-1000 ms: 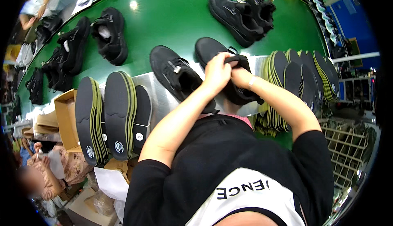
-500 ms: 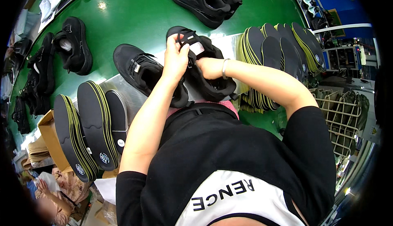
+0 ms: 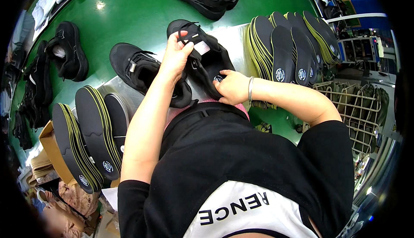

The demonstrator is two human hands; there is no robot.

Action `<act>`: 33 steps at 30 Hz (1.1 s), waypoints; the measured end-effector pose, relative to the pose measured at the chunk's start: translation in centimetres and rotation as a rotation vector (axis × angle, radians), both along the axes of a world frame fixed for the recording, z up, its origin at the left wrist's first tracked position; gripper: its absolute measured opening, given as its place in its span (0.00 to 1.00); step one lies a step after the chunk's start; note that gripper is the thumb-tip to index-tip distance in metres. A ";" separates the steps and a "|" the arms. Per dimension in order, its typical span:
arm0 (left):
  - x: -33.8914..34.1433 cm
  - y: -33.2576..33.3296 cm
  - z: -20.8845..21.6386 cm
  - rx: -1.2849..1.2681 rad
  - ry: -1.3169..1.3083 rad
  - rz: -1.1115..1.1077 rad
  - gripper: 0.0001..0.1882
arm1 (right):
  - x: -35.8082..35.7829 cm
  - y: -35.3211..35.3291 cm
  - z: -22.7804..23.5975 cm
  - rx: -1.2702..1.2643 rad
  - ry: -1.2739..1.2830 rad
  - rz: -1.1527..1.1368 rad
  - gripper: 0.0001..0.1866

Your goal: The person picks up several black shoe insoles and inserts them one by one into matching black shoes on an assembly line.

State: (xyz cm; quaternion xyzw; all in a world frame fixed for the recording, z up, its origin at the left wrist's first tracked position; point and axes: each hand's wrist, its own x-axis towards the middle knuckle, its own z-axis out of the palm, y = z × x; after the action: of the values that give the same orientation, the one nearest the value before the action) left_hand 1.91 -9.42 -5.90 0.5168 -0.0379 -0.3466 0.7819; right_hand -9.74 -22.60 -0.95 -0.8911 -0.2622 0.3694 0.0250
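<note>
A black lace-up shoe [image 3: 217,60] lies in front of me with its toe pointing away and its opening up. My left hand [image 3: 176,57] is closed in a pinch at the tongue, holding it and a lace up, and a pale label shows on the tongue. At the heel, my right hand [image 3: 235,87] grips the collar, with fingertips reaching inside. A black insole [image 3: 211,68] with a round print near its heel lies within this shoe. Its matching black shoe [image 3: 137,68] sits just to the left, partly behind my left forearm.
Stacks of black insoles with yellow-green edges stand left [image 3: 97,130] and right [image 3: 282,57]. More black shoes [image 3: 67,52] rest on the green conveyor surface [image 3: 125,12], at left and far side. A wire rack [image 3: 358,121] is at right; another person [image 3: 64,212] sits lower left.
My right hand has come back out from deep inside the shoe to its heel collar, uncovering the insole. My left hand keeps its hold at the tongue. The whole view has shifted slightly.
</note>
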 end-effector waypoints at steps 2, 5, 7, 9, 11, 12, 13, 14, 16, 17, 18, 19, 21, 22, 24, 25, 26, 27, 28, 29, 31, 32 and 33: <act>0.0 0.0 0.1 -0.007 0.010 -0.006 0.22 | -0.1 0.0 0.0 0.031 -0.021 -0.036 0.24; 0.1 0.1 0.0 -0.014 0.018 -0.010 0.22 | -0.2 -0.1 0.1 0.065 -0.032 -0.084 0.17; 0.1 0.0 0.1 -0.021 0.018 -0.011 0.22 | -0.3 -0.1 0.0 0.088 -0.051 -0.098 0.16; 0.0 0.0 0.2 -0.031 0.017 -0.012 0.21 | -0.4 -0.2 0.0 0.097 -0.061 -0.098 0.17; 0.0 0.0 0.2 -0.021 0.012 -0.013 0.21 | -0.4 -0.3 0.2 0.125 -0.073 -0.101 0.18; 0.1 0.1 0.2 -0.016 0.009 -0.011 0.21 | -0.4 -0.4 0.6 0.149 -0.080 -0.105 0.19; 0.0 0.2 0.4 0.003 -0.012 0.000 0.21 | -0.3 -0.4 0.9 0.173 -0.087 -0.107 0.20; -0.1 0.3 0.5 0.024 -0.032 0.012 0.21 | -0.3 -0.5 1.2 0.258 -0.097 -0.243 0.20; -0.8 0.6 1.1 0.099 -0.131 0.053 0.21 | -0.4 -0.8 1.9 0.427 -0.114 -0.510 0.19; -1.7 1.1 3.3 0.366 -0.301 0.025 0.21 | -0.8 -1.2 2.2 0.535 -0.388 -0.588 0.14; -2.6 1.8 4.0 0.341 -0.443 0.063 0.19 | -1.0 -1.5 2.6 0.558 -0.495 -0.723 0.14; -3.5 2.7 4.7 0.320 -0.585 0.104 0.18 | -1.0 -1.7 2.9 0.586 -0.600 -0.856 0.14; -4.6 5.5 5.7 0.535 -0.594 0.099 0.11 | -1.5 -3.3 1.3 0.532 -0.695 -0.991 0.20; -4.7 6.7 5.2 0.635 -0.565 0.088 0.10 | -1.9 -4.0 -0.1 0.540 -0.576 -1.103 0.23; -5.1 7.9 5.8 0.956 -0.684 -0.001 0.13 | -2.5 -4.3 -3.0 0.649 -0.172 -1.353 0.27; -5.4 7.6 6.4 1.060 -0.718 -0.106 0.20 | -2.7 -3.9 -4.8 0.788 -0.080 -1.428 0.23; -5.5 7.2 6.4 1.132 -0.740 -0.144 0.24 | -1.6 -3.0 -3.6 0.601 -0.114 -1.318 0.21; -5.4 6.6 6.3 1.205 -0.763 -0.184 0.28 | -0.4 -1.9 -2.2 0.421 -0.148 -1.204 0.19; -5.4 6.0 6.0 1.238 -0.919 -0.115 0.28 | 0.5 -0.6 -1.8 0.468 -0.225 -1.119 0.18; -4.9 5.2 6.5 1.329 -0.827 -0.165 0.31 | 1.2 0.5 -1.9 0.509 -0.302 -1.038 0.17; -3.4 4.7 5.4 1.417 -0.698 -0.168 0.36 | 2.4 1.8 -2.0 0.489 -0.399 -0.983 0.16; -2.3 4.9 5.1 1.414 -0.622 -0.165 0.41 | 2.9 2.1 -1.8 0.526 -0.367 -0.961 0.16; -1.1 5.3 5.2 1.368 -0.556 -0.197 0.41 | 3.2 2.3 -1.6 0.566 -0.337 -0.939 0.17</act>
State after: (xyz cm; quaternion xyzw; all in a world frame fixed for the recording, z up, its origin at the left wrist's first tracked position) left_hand 0.79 -4.13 -0.68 0.9509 -0.0561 -0.2178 0.2126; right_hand -6.51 -20.32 -2.58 -0.9173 0.0725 0.0868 0.3819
